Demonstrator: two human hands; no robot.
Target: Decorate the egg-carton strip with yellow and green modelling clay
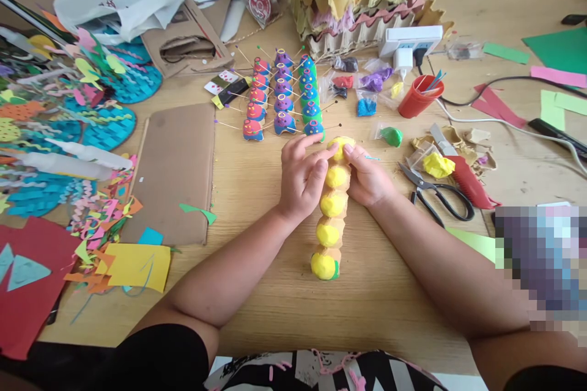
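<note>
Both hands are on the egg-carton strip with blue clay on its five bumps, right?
The clay is yellow, not blue, as the head view shows. The left hand and right hand are on the egg-carton strip, which does have five bumps.

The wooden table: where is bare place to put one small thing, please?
The table shows bare wood between the cardboard sheet and left hand, and nearer than the yellow-domed strip, between the forearms. It is crowded left of the sheet, with paper scraps, and beside the right hand, around the scissors.
</note>
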